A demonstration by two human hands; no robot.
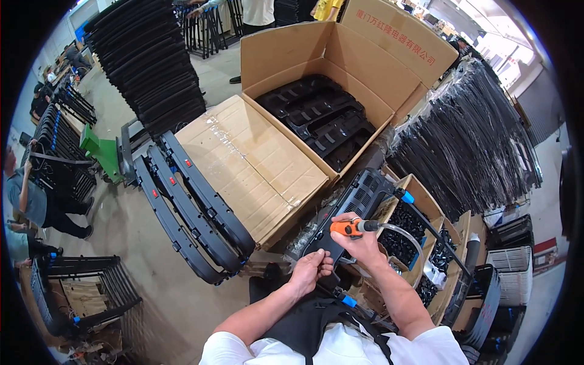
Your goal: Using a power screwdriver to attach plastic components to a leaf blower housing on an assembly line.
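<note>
My right hand (363,247) is wrapped round an orange and black air screwdriver (345,229), from which a clear hose (409,236) curves down to the right. Its tip is hidden. Beneath both hands lies a long black plastic housing (364,190) with slotted vents, on a black frame with blue clips (407,197). My left hand (310,269) is closed, thumb against curled fingers, close to the housing's near part. Whatever it may pinch is too small or hidden to name.
Open boxes of small black parts (401,230) stand at right. A closed carton (249,164) carries black curved panels (188,204) on its left. Behind it, an open carton (286,52) holds black plastic trays. Wrapped black strips (468,134) and a tall black stack (146,61) flank them.
</note>
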